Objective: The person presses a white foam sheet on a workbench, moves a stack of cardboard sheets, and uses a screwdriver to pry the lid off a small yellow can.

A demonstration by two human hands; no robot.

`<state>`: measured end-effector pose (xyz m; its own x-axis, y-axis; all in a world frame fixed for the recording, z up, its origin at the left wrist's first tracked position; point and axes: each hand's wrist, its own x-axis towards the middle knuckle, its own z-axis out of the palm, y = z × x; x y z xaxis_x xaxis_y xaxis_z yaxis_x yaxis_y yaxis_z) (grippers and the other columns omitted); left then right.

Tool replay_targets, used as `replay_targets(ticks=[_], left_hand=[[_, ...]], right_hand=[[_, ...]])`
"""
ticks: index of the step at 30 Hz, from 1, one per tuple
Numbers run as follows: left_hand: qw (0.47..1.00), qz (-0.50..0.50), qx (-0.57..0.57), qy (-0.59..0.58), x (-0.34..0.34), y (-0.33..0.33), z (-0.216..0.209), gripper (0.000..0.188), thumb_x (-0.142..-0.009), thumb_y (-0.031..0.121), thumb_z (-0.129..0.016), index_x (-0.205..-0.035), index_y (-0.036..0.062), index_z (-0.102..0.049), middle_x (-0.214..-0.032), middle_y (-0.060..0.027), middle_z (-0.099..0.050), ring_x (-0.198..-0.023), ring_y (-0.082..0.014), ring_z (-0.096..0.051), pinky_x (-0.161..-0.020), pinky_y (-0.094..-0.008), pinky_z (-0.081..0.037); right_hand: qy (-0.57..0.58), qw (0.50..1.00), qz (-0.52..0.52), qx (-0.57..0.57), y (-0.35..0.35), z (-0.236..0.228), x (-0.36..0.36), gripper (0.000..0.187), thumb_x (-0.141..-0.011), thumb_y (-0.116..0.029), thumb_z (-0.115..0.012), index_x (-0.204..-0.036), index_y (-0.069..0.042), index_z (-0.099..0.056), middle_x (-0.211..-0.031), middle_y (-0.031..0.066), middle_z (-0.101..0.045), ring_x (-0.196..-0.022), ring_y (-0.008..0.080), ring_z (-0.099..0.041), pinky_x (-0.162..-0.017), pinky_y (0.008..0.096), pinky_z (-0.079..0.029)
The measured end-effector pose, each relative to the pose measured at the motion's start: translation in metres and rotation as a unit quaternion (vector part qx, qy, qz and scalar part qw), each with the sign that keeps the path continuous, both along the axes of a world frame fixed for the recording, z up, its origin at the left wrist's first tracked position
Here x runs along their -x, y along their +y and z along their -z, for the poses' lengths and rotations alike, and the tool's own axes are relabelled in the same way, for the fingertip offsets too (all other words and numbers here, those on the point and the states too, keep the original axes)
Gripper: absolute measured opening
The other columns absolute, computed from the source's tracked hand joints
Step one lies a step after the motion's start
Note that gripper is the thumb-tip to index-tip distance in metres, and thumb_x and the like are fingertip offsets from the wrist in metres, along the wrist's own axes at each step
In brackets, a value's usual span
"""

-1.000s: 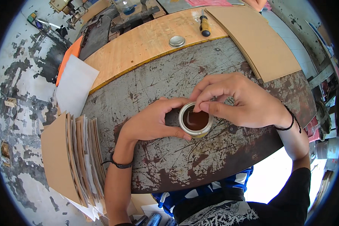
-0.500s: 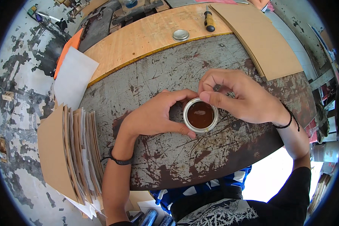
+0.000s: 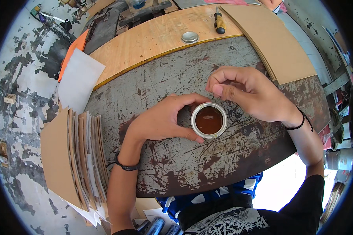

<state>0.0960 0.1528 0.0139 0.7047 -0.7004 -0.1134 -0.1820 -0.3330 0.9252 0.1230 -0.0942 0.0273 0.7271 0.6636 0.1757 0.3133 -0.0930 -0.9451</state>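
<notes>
A small round metal tin (image 3: 208,120) with brown liquid inside stands open on the worn grey metal table (image 3: 176,164). My left hand (image 3: 162,119) curls around the tin's left side, thumb and forefinger on its rim. My right hand (image 3: 249,92) hovers just above and to the right of the tin, fingers pinched together; whether anything is between them I cannot tell. The tin's round metal lid (image 3: 190,37) lies apart on the wooden board (image 3: 145,43) at the back.
A yellow-handled screwdriver (image 3: 219,21) lies on the wooden board near the lid. A stack of brown cardboard sheets (image 3: 276,41) sits at the back right. Another pile of card and paper sheets (image 3: 72,154) lies at the left, with a white sheet (image 3: 80,78) behind it.
My right hand has lifted off the tin's rim and drawn back up and to the right. The tin's brown contents are now fully exposed. My left hand stays on the tin.
</notes>
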Motion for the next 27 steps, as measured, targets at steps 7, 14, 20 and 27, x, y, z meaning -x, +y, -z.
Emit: replay_targets(ticks=[7,14,20,27], left_hand=[[1.0,-0.001,-0.001,-0.002,0.0,0.0,0.0,0.082,-0.062,0.015,-0.096,-0.134,0.0031,-0.057,-0.122,-0.0073,-0.066,-0.115,-0.0176,-0.061,-0.103,-0.0337,-0.047],[0.998,-0.004,0.053,0.018,-0.001,0.003,0.005,0.095,-0.057,0.023,-0.099,-0.138,0.0033,-0.055,-0.128,-0.0083,-0.064,-0.122,-0.018,-0.057,-0.108,-0.0345,-0.043],[0.999,0.004,0.033,-0.007,-0.005,0.009,0.007,0.101,-0.053,0.026,-0.1,-0.14,0.0031,-0.054,-0.133,-0.0085,-0.063,-0.126,-0.0183,-0.055,-0.111,-0.0353,-0.041],[1.0,0.01,-0.001,-0.025,-0.003,0.005,0.0,0.089,-0.057,0.02,-0.098,-0.136,0.005,-0.058,-0.127,-0.0088,-0.066,-0.117,-0.0191,-0.062,-0.105,-0.0341,-0.046]], right_hand=[[0.126,0.991,-0.017,-0.042,0.002,0.004,-0.006,0.033,-0.106,-0.028,-0.054,-0.113,0.001,-0.067,-0.1,0.0021,-0.068,-0.088,0.0088,-0.061,-0.081,0.026,-0.052],[0.167,0.984,-0.013,-0.068,-0.001,0.0,-0.004,0.026,-0.103,-0.026,-0.061,-0.11,-0.001,-0.066,-0.105,0.0036,-0.065,-0.092,0.0084,-0.061,-0.082,0.026,-0.053],[0.139,0.989,0.029,-0.041,0.001,0.0,-0.006,0.017,-0.092,-0.013,-0.076,-0.102,-0.001,-0.07,-0.092,0.0017,-0.07,-0.084,0.0066,-0.064,-0.078,0.0227,-0.052],[0.094,0.995,0.036,0.008,0.002,-0.003,-0.005,0.017,-0.095,-0.012,-0.072,-0.104,0.003,-0.072,-0.095,0.0041,-0.073,-0.089,0.0075,-0.066,-0.083,0.0243,-0.054]])
